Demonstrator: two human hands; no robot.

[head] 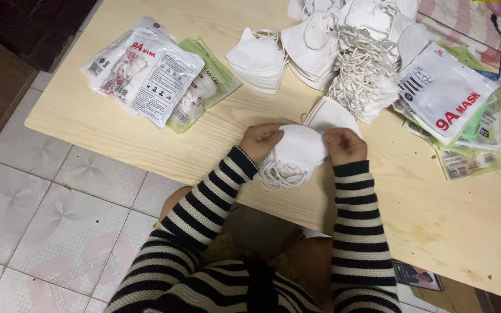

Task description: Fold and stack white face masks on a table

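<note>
While both hands, left hand [260,141] and right hand [344,145], pinched a stack of white masks [297,152], it hung over the table's [146,145] near edge.

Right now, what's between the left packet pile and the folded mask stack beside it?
Only bare table lies between the packet pile and the mask stack, seen in the head view.

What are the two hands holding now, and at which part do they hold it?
Both hands hold a small stack of white masks. The left hand grips its left edge, the right hand its right edge; the ear loops hang below.
</note>
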